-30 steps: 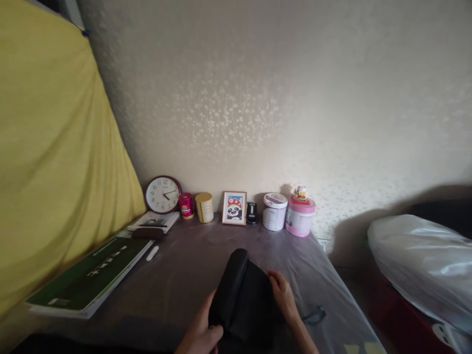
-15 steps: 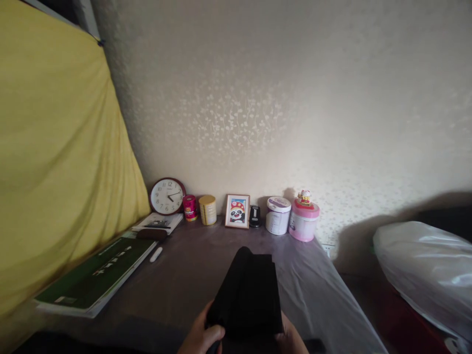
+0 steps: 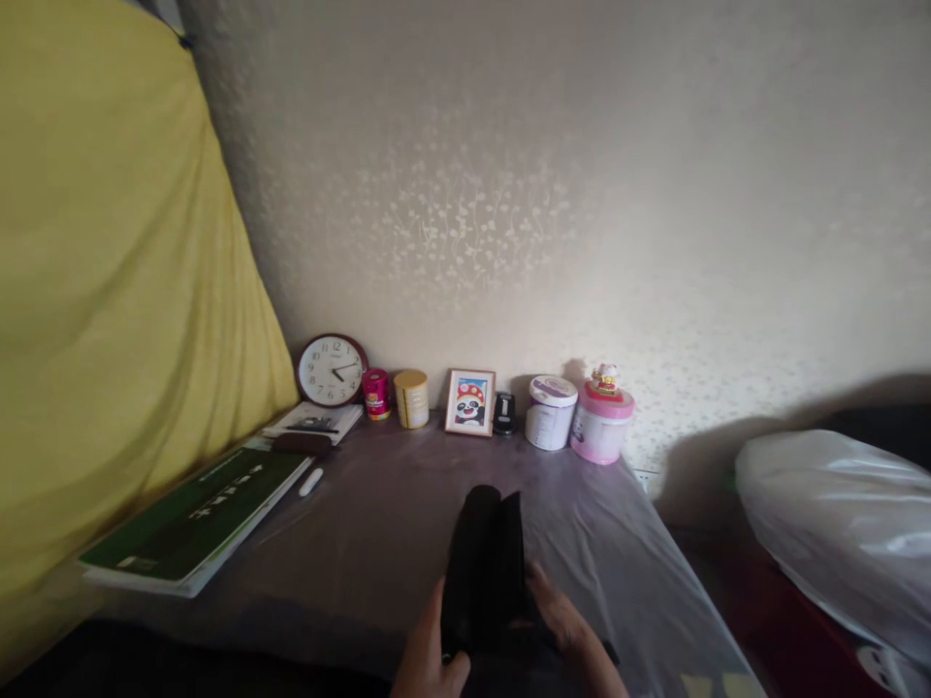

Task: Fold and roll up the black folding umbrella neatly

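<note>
Low in the head view, a black, rounded, rolled bundle (image 3: 471, 582) with a flat black flap (image 3: 513, 553) sits over the near part of the grey-covered tabletop (image 3: 378, 543). The left hand (image 3: 434, 648) curls closed around its lower left side, thumb in front. The right hand (image 3: 554, 609) meets the flap's right edge, fingers partly hidden; whether they grip cannot be told. Beyond stands a wood-framed panda picture (image 3: 469, 401); a large green-covered book (image 3: 196, 514) lies leftward.

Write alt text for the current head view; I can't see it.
The left hand grips a black item at a table, the right hand at its right edge. By the wall stand a clock, pink can, yellow can, picture and tubs; a green book lies left.
</note>
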Demonstrator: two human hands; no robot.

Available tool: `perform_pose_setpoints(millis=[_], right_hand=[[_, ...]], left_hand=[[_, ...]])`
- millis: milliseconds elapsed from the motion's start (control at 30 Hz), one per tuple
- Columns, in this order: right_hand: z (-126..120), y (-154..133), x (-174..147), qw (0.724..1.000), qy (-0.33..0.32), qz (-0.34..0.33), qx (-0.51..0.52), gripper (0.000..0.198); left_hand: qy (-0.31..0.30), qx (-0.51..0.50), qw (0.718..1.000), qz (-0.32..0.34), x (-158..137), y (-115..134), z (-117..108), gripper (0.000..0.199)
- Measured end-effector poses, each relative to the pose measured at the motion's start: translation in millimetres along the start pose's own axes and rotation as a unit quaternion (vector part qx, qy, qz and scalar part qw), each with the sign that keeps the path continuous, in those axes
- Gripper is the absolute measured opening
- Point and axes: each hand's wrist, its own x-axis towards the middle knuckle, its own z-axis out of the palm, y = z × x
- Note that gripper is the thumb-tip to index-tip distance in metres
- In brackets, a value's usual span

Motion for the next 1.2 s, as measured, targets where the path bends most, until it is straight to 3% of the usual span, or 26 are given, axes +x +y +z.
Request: perform_pose_setpoints(millis=[67, 200, 267, 367, 533, 667, 833, 1000, 1200], right_hand=[[-9, 5, 0, 0.998, 0.004, 0.043, 0.035, 0.036], [-26, 9, 1, 0.974, 0.161, 0.161, 0.002, 0.043], [-30, 3, -1, 0.968, 0.187, 0.167, -0.021, 0.045], [-27, -6, -4, 0.972, 0.176, 0.141, -0.066, 0.043], [-12, -2, -4, 0.965, 0.165, 0.164, -0.123, 0.044], [-7, -7, 8, 0.972, 0.176, 0.136, -0.076, 0.034], [8, -40, 37, 0.989, 0.109, 0.101, 0.021, 0.035], [38, -50, 59, 0.990, 0.096, 0.106, -0.020, 0.032], [48, -62, 64, 0.990, 0.016, 0.131, -0.053, 0.023]], left_hand=[[0.009, 0.042, 0.998, 0.039, -1, -13, 9, 0.080], [0.004, 0.080, 0.996, 0.026, -4, -16, 17, 0.079], [0.000, 0.090, 0.996, 0.023, -5, -10, 16, 0.078], [-0.001, 0.103, 0.995, 0.020, -7, -1, 14, 0.077], [-0.006, 0.103, 0.994, 0.019, -8, 1, 14, 0.079], [0.000, 0.096, 0.995, -0.001, -6, 3, 14, 0.084], [-0.014, 0.120, 0.993, -0.005, -5, 3, 17, 0.087], [0.013, 0.108, 0.994, 0.010, -6, -9, 22, 0.086], [-0.027, 0.135, 0.990, -0.011, -3, -4, 16, 0.086]])
